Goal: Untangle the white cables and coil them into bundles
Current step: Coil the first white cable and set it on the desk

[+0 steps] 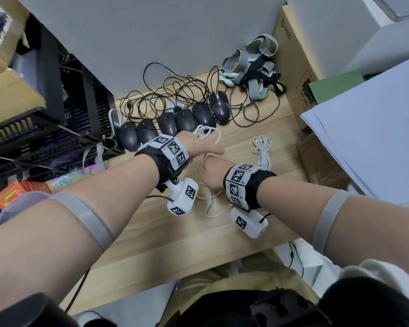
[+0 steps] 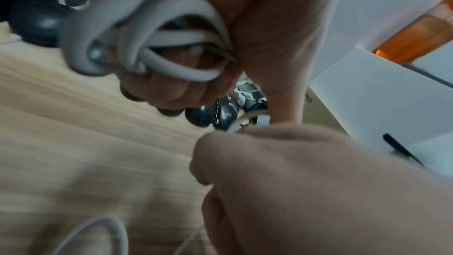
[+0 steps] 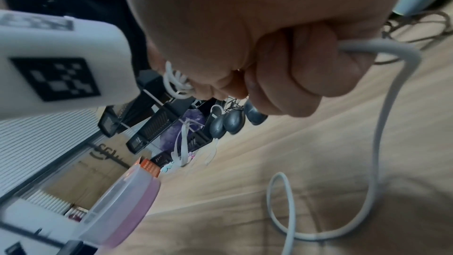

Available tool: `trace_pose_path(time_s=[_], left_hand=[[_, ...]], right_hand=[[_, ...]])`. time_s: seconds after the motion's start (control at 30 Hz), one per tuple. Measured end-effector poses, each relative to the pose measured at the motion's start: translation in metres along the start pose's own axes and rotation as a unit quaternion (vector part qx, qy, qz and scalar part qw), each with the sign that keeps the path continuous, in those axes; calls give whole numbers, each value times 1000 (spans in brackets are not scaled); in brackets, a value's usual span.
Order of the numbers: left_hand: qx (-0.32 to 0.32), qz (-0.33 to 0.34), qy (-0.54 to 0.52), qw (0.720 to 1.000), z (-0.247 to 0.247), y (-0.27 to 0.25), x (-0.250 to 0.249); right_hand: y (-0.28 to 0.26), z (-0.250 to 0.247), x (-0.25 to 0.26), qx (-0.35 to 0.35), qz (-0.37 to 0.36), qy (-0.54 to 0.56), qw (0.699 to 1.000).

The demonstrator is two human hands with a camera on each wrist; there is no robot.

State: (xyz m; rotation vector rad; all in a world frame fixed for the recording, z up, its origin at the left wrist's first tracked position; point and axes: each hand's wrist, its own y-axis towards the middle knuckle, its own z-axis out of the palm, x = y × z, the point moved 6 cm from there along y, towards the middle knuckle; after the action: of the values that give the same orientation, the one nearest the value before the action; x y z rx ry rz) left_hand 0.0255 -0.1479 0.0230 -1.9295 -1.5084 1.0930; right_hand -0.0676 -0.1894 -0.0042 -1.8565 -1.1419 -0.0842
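Gripping the coiled loops [image 2: 157, 46] in my left hand [image 1: 200, 145], my right hand [image 1: 211, 172] pinches the limp, light white cable [image 3: 382, 123] near its slack tail to feed it in.

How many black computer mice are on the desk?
6, in one row along the back of the wooden desk, behind the hands. More may be hidden.

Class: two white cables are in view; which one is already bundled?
The white cable lying untouched right of the hands; the other cable is gripped in both hands, tail loose.
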Motion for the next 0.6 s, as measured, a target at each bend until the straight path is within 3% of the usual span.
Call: trace_pose_path(time_s=[0.17, 0.33, 0.43, 0.53, 0.6], left_hand=[[-101, -10, -165, 981, -10, 6, 6], [-155, -35, -356, 921, -25, 6, 17], [-124, -47, -469, 873, -26, 11, 21], [-49, -42, -540, 839, -21, 16, 23], [3, -30, -557, 830, -19, 18, 23]], right_hand=[[3, 4, 12, 12, -63, -5, 998], [-8, 22, 7, 62, -101, -52, 992], [-10, 37, -4, 88, -103, -50, 990], [-8, 41, -19, 85, -93, -30, 992], [-7, 38, -29, 80, -84, -19, 993]])
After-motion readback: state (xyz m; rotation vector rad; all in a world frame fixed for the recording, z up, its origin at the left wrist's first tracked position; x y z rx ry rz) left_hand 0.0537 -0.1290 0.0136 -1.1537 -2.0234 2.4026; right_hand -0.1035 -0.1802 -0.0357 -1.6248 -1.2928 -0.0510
